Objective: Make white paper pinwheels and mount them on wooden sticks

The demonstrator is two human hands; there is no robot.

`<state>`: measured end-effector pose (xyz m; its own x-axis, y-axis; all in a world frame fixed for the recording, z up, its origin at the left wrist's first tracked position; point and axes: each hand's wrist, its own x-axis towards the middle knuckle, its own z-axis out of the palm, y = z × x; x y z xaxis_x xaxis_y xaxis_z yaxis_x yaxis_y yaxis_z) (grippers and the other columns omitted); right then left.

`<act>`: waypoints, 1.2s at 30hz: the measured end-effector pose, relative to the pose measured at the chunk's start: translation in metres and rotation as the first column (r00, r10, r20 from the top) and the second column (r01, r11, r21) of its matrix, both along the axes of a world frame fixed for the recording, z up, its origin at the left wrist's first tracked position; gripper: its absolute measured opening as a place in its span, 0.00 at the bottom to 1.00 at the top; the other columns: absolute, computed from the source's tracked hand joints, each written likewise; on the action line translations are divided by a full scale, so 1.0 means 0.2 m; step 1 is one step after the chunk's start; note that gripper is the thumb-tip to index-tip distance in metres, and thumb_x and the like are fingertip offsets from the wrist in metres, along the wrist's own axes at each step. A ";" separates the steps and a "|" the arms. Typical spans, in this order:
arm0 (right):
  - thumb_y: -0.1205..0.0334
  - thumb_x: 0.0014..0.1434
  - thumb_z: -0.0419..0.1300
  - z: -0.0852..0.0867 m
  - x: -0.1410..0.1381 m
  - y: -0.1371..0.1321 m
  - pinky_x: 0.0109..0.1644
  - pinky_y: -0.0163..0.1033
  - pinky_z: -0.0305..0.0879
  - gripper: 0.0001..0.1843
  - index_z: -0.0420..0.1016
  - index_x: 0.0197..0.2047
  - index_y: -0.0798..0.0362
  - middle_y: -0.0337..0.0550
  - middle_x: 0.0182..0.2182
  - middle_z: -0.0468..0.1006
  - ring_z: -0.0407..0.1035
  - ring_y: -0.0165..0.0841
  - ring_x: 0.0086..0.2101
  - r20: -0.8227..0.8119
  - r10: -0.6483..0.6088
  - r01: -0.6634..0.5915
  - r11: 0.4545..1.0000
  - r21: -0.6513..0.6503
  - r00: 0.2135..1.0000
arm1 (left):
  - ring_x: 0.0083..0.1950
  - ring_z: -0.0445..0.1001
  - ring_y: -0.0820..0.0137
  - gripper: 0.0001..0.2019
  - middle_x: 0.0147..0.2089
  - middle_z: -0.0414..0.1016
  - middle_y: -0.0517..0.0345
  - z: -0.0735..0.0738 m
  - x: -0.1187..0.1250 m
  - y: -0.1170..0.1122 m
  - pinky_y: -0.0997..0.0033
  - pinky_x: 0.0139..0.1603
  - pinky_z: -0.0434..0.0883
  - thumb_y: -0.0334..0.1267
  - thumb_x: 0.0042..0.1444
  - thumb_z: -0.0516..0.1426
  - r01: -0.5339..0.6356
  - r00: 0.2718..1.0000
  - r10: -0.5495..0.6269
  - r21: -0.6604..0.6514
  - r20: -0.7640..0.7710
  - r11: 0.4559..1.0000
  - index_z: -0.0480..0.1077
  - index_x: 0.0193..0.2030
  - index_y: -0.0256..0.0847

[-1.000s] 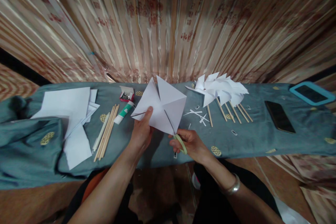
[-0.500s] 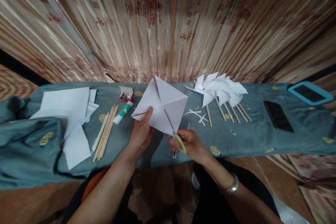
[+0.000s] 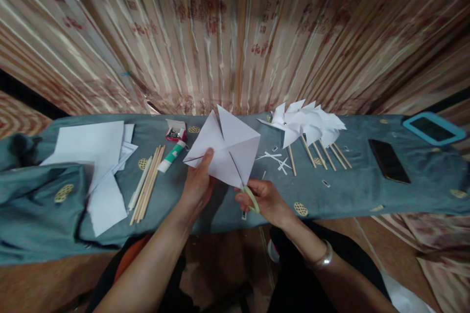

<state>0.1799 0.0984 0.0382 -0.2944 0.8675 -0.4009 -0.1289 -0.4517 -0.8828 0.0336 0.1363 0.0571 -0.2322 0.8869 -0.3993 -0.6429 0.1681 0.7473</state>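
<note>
- Fingers (image 3: 207, 157) of the left hand (image 3: 198, 183) pinch a white paper (image 3: 229, 149) square, thumb pressed on its front. The square is held in the air over the near edge of the cloth (image 3: 348, 190), at the centre.
- The right hand (image 3: 266, 200) curls its fingers through the green loops of the scissors (image 3: 246, 190). The thin blades sit in a cut running up from the near right corner along a crease.
- Risk: the sheet is thin and floppy and is gripped on one side only. It may bend, letting the cut stray off the crease or run past the middle.
- On the teal cloth, smooth pale sticks (image 3: 147, 183) lie at the left and folded white pinwheels (image 3: 308, 124) at the far right.
</note>
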 end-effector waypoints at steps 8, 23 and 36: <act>0.48 0.37 0.74 -0.02 0.03 -0.01 0.24 0.31 0.62 0.25 0.73 0.33 0.55 0.33 0.18 0.74 0.66 0.25 0.19 0.044 0.133 -0.134 0.991 0.019 0.990 | 0.38 0.78 0.74 0.11 0.46 0.80 0.56 0.01 -0.04 0.04 0.80 0.40 0.74 0.28 0.58 0.58 -0.077 0.997 0.077 0.049 0.001 0.996 0.74 0.47 0.41; 0.45 0.44 0.71 0.06 0.41 0.07 0.28 0.34 0.63 0.24 0.76 0.37 0.54 0.38 0.23 0.76 0.66 0.27 0.23 0.240 -0.042 -0.021 0.967 0.253 0.970 | 0.46 0.79 0.64 0.14 0.43 0.81 0.51 0.01 -0.13 0.04 0.72 0.44 0.76 0.30 0.51 0.63 0.028 0.994 -0.020 0.078 -0.109 0.997 0.75 0.46 0.39; 0.59 0.36 0.75 0.02 0.40 0.15 0.28 0.31 0.62 0.22 0.74 0.35 0.53 0.30 0.23 0.73 0.64 0.24 0.24 0.184 -0.152 0.083 0.938 0.335 0.971 | 0.42 0.79 0.60 0.17 0.39 0.81 0.53 -0.13 -0.06 -0.04 0.61 0.49 0.73 0.42 0.37 0.70 0.403 0.869 -0.389 -0.019 -0.304 0.915 0.77 0.35 0.40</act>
<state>0.2596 0.1287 0.0423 -0.1243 0.9832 -0.1336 0.0351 -0.1302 -0.9909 0.0214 0.1283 0.0311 0.0418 0.9444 -0.3261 -0.2777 0.3245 0.9042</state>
